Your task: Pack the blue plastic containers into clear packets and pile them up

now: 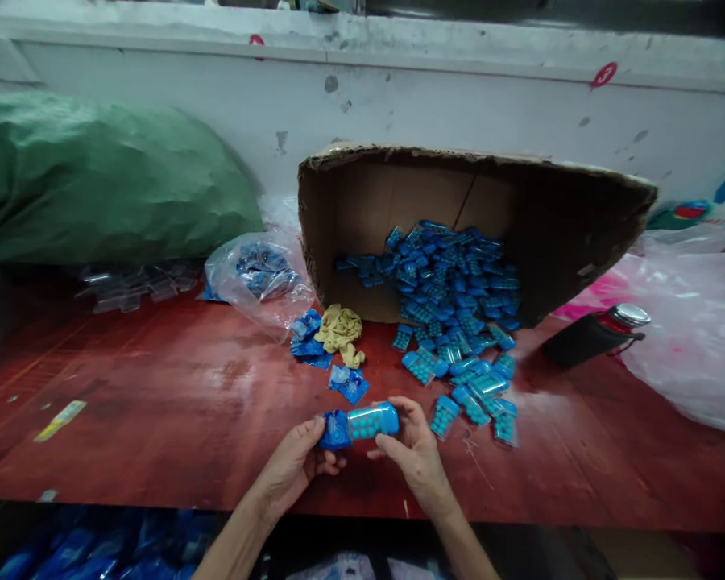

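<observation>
Near the table's front edge, my left hand (296, 461) pinches a small blue packet (336, 430) between thumb and fingers. My right hand (412, 453) holds a clear bottle (366, 422) of blue balls by its blue-capped end. The bottle lies sideways, its other end against the packet. Another blue packet (349, 383) lies flat just beyond, beside a crumpled yellowish cloth (339, 329) and more packets (306, 337). To the right, several similar bottles (445, 416) spill out from a large pile (453, 274) inside a tipped cardboard box (561, 242).
A black flask (580, 338) leans right of the box, near pink plastic bags (694, 322). At left are a green sack (109, 181), clear plastic pieces (136, 286), a bag of blue packets (259, 274) and a yellow-white strip (60, 420) on the red table (157, 403).
</observation>
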Demonstrator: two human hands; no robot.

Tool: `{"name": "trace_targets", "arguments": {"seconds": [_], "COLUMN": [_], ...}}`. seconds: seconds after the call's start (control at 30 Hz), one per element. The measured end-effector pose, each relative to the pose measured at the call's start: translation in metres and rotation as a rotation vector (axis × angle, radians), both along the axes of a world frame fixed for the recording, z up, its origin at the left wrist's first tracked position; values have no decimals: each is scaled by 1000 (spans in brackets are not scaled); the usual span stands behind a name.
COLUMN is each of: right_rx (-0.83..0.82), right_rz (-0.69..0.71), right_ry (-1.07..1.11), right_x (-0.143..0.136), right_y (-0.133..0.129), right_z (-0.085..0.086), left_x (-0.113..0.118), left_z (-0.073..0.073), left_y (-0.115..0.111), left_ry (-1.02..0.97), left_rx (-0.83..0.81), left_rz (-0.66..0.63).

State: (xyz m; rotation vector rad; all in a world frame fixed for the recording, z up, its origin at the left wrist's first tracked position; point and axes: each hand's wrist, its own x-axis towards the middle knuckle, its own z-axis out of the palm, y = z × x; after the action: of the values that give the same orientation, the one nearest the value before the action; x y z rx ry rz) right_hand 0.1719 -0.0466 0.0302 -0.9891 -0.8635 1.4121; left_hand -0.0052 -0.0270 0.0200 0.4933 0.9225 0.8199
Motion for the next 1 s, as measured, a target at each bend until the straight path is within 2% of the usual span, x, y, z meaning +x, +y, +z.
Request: {"name": "trace_targets", "arguments": {"seconds": [0.3, 0.57, 0.7, 1.0], "right_rx": [35, 26, 32, 32], "right_rz": [-63, -11, -13, -76], "right_ry": [-15, 2, 3, 24], "right_x": [-1, 1, 1, -2], "right_y": [-11, -10, -11, -17], "right_z": [0, 4, 1, -10], "left_x": [2, -5, -6, -3], "left_z": [4, 7, 8, 9], "left_y": [2, 1, 3, 4], "left_ry": [67, 58, 88, 211], "left_rx": [23, 70, 101, 176], "left_rz": [18, -71, -110, -66]}}
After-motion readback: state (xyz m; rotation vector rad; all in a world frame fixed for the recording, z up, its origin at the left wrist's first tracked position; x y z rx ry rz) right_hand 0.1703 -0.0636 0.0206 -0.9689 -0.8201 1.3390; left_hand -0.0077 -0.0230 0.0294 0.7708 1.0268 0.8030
